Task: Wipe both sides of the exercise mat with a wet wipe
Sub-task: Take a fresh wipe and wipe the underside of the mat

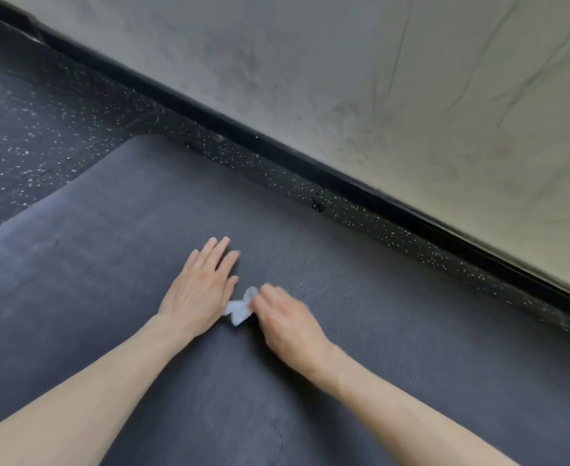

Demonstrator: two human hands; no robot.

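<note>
Pinching crumpled white wet wipe w/ right hand; left hand flat, open on dark-grey ribbed mat.

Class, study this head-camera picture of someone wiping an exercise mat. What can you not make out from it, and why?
1. Head view: the underside of the exercise mat, hidden against the speckled floor.
2. Head view: the mat's near end, cut off by the bottom edge.
3. Head view: most of the wet wipe, covered by the right hand, whose fingers are motion-blurred.
</note>
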